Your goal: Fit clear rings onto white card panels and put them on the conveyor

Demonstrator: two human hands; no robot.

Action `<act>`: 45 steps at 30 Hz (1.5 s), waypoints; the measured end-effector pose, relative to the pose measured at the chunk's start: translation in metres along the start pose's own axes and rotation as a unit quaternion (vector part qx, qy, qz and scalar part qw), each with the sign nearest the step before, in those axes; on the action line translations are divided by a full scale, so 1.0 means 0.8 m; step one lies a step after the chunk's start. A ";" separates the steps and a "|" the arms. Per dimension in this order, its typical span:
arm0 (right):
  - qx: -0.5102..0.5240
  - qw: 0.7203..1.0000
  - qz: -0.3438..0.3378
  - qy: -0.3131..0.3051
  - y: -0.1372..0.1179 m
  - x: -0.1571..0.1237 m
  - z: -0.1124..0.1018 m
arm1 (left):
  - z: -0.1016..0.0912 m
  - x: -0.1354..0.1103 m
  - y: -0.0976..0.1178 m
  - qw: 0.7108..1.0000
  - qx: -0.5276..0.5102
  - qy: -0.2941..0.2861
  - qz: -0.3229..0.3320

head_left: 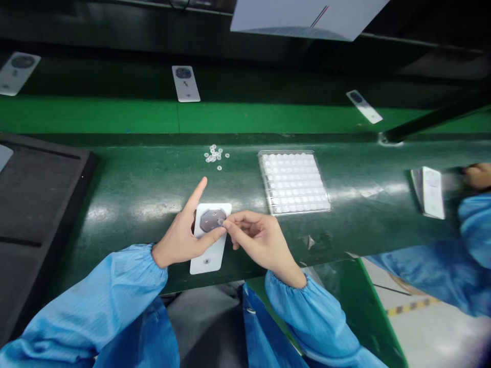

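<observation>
A white phone-shaped panel (210,254) is tilted up slightly at the front of the green bench, its dark camera area (210,220) at the top. My left hand (183,236) grips its left side, thumb across the face and index finger stretched away. At the right edge of the camera area, my right hand (263,239) pinches a small clear disc (220,222) between thumb and index finger. Several loose clear discs (213,155) lie scattered behind the panel. To the right, a clear plastic tray (327,208) holds rows of white round pieces.
Similar panels lie along the back strip, at left (13,79), middle (186,91) and right (368,110). A black foam tray (42,204) sits at left. Stacked panels (433,191) are at right, near another person's hand (479,176) and blue sleeve.
</observation>
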State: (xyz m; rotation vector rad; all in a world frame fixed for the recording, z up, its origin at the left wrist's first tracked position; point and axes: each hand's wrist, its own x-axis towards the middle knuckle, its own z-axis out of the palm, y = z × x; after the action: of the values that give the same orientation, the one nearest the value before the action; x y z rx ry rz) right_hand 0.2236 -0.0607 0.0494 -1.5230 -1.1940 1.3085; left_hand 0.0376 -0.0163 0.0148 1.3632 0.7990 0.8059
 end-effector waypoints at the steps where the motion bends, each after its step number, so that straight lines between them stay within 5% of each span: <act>1: 0.004 1.000 0.002 -0.006 0.000 0.000 -0.002 | -0.001 0.000 -0.002 1.000 0.002 -0.004 0.015; 9: 0.007 1.000 -0.010 -0.026 0.004 -0.001 -0.005 | -0.001 0.001 -0.001 0.999 -0.036 -0.017 0.014; 13: -0.074 0.991 -0.113 0.004 0.011 -0.004 -0.006 | -0.002 0.001 0.000 0.999 -0.040 -0.003 -0.001; 15: -0.184 0.948 -0.257 0.045 0.016 -0.003 -0.011 | -0.003 0.004 0.001 1.000 -0.014 0.025 -0.006; 18: -0.351 0.807 -0.472 0.046 0.022 0.003 -0.025 | -0.004 0.009 0.002 0.999 0.045 0.021 -0.007; 20: -0.410 0.736 -0.539 0.007 0.021 0.008 -0.036 | -0.004 0.011 0.002 0.998 0.045 -0.021 -0.023; 24: -0.444 0.690 -0.570 -0.046 0.016 0.015 -0.047 | -0.004 0.010 0.004 0.996 -0.026 -0.064 -0.055; 34: -0.402 0.721 -0.564 -0.022 0.027 0.023 -0.036 | -0.005 0.013 0.006 0.997 -0.006 -0.051 -0.061; 40: -0.278 0.854 -0.426 0.109 0.028 0.011 -0.025 | -0.014 0.018 0.010 0.998 -0.009 0.000 -0.057; 45: -0.258 0.888 -0.373 0.078 0.037 0.000 0.015 | -0.015 0.018 0.005 0.999 0.008 0.019 -0.047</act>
State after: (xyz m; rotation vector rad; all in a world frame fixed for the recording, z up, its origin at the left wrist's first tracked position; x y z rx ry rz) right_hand 0.2164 -0.0682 0.0190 -1.2483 -1.8622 0.3578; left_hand 0.0341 0.0025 0.0181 1.3171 0.8939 0.7545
